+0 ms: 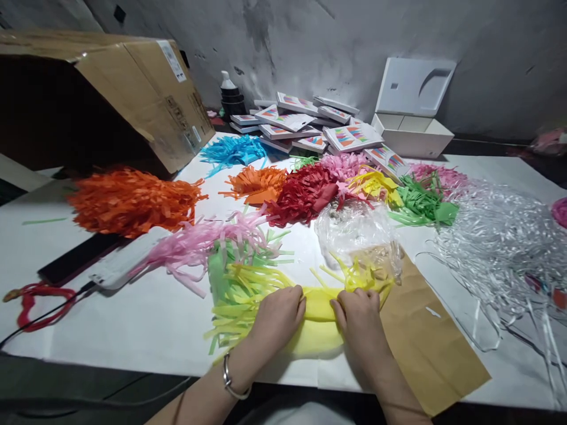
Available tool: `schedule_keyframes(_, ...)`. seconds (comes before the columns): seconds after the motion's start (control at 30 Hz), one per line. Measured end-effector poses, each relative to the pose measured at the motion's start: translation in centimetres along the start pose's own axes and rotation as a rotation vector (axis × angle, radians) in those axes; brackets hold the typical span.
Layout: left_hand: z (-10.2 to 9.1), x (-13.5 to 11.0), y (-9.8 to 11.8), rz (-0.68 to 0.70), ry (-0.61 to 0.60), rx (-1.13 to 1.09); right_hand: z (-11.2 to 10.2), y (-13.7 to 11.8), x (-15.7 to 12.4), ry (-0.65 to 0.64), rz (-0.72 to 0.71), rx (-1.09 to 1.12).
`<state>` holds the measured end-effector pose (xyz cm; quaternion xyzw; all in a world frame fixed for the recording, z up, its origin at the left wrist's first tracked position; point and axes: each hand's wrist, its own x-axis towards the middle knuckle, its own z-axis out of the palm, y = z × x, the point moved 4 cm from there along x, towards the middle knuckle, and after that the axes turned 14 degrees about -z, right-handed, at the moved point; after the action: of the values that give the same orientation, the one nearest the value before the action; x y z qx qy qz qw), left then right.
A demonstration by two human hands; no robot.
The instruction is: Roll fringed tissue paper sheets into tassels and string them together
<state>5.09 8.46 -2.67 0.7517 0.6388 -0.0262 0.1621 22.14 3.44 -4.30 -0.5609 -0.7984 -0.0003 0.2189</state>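
Observation:
A fringed sheet of yellow tissue paper [319,304] lies near the table's front edge, its cut strips spreading to the left and right. My left hand [282,310] is closed on the uncut middle band at its left end. Gripping the right end of that band is my right hand [359,313], its fingers curled over the paper. Between both hands the band looks folded or rolled, with a flat yellow part below it. Green fringed tissue [217,271] shows under the yellow strips at the left. Pink tissue strips [199,245] lie just beyond.
Orange fringe [135,200], red fringe [305,192] and blue fringe [233,150] lie farther back. Printed boxes [292,121] are heaped by the wall near an open white box [411,133]. Silvery strings [509,236], brown paper [425,330], a white power bank [128,260] and a carton [150,94] flank the work.

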Motion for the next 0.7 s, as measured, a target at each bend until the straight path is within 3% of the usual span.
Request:
schedule_keyframes(0.13,0.1,0.1,-0.3,0.007,-0.013,0.022,-1.4,0.2,0.1,0.015,0.009,-0.071)
schedule_keyframes(0.27,0.2,0.1,-0.5,0.015,-0.021,0.033,-3.2,2.0,-1.2,0.085,0.035,-0.316)
schedule_keyframes(0.4,0.3,0.2,-0.4,0.016,-0.023,0.040,-5.8,5.4,-3.5,0.216,0.246,-0.535)
schedule_keyframes(0.5,0.3,0.1,-0.3,0.024,-0.023,0.042,-7.9,5.6,-4.0,0.311,0.327,-0.636)
schedule_keyframes(0.53,0.2,0.1,-0.2,0.027,-0.022,0.042,-8.3,4.8,-3.7,0.342,0.276,-0.616)
schedule_keyframes(0.6,0.1,0.1,-0.1,0.030,-0.021,0.043,-7.8,2.2,-2.4,0.343,0.032,-0.446)
schedule_keyframes(0.7,0.0,0.4,-0.1,0.023,-0.017,0.042,-4.6,-2.1,-0.7,0.134,-0.386,-0.070)
